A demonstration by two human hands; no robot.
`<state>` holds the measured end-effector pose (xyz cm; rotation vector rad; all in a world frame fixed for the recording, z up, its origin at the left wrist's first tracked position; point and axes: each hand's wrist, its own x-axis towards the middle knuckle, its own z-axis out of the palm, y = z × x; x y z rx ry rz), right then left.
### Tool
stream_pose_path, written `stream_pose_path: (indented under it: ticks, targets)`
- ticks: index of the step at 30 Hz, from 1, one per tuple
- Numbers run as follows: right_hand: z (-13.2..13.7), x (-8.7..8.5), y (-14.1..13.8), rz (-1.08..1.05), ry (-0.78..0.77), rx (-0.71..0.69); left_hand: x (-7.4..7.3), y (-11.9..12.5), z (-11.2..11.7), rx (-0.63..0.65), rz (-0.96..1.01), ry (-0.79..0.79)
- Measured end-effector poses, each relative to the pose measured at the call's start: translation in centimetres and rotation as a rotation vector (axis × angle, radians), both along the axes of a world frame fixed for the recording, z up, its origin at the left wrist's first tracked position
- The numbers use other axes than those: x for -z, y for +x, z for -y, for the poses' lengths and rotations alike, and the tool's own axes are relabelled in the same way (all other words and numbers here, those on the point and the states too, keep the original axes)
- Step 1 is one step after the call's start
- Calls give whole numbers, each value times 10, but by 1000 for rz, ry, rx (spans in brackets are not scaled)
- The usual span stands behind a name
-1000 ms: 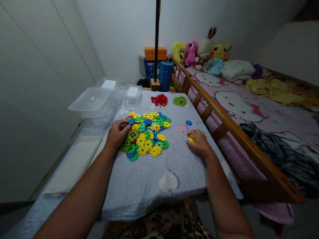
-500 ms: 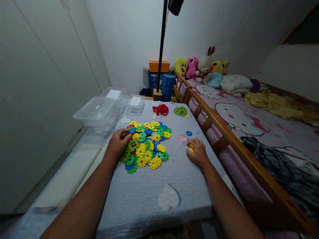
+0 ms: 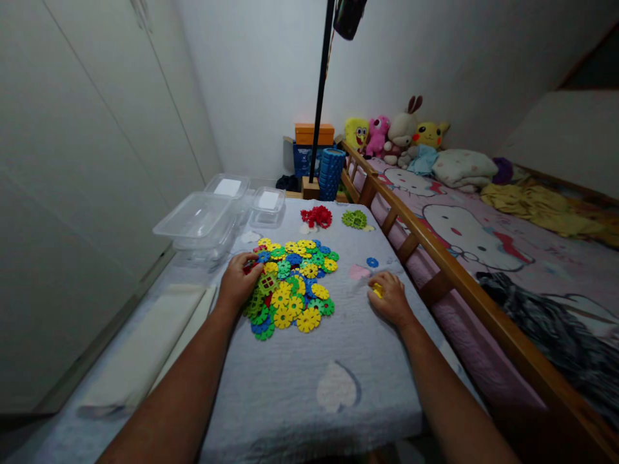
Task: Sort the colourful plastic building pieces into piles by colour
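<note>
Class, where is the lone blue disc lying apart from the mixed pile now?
In the head view, the blue disc lies right of the mixed pile, beside the pink heart print and just beyond the right hand.

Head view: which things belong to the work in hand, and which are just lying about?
In use, it seems:
toy pile, at the left hand
yellow plastic, in the right hand
blue disc
red cluster
green cluster
perhaps the tubs

Lying about:
soft toys
blue roller
orange box
yellow cloth
</note>
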<state>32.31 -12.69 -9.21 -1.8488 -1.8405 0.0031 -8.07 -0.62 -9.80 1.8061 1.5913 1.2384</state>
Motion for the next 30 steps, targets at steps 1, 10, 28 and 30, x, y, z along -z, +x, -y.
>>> stream_pose_path:
  ticks: [1,10,28,30]
  targets:
    - [1,-1,0,-28,1,-6,0,0,0,2,-4,-2]
    - [0,-9,8,-598,60,17,-3,-3,3,26,-29,-5]
    - [4,-8,15,-768,61,145,-4,-5,7,25,-50,-20]
    - [6,-8,14,-771,51,171,-5,-5,8,28,-52,-21]
